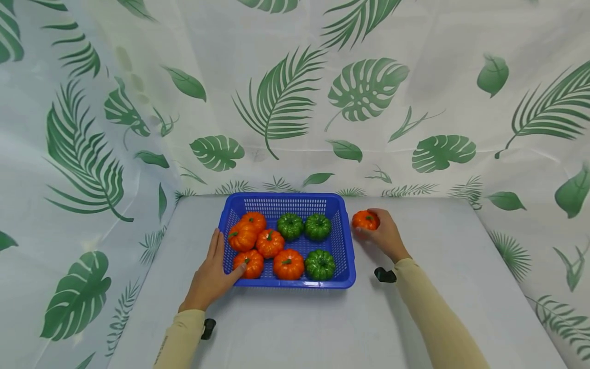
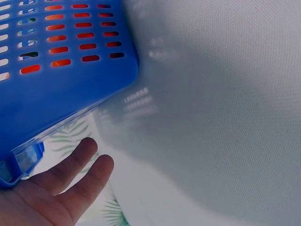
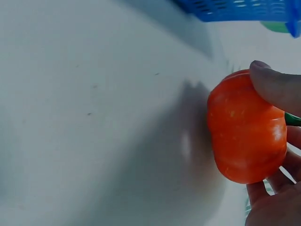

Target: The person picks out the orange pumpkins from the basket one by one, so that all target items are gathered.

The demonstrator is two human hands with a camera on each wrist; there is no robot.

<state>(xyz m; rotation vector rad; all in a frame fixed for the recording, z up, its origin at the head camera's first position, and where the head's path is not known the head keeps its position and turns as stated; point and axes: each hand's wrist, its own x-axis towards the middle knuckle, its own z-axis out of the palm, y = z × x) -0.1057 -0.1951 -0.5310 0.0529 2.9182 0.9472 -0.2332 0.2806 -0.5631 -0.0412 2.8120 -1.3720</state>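
Note:
Just right of the blue basket, my right hand grips an orange pumpkin. The right wrist view shows thumb and fingers around that pumpkin, with its shadow on the tabletop. My left hand rests against the basket's left side, thumb over the front rim and fingers extended along the outside. In the left wrist view two fingers of the left hand stretch out beside the basket wall. Inside the basket, several orange pumpkins lie to the left and three green ones to the right.
The white tabletop extends around the basket. Behind it and at the sides hangs a white sheet printed with green leaves. A small black object is at the right wrist, another at the left.

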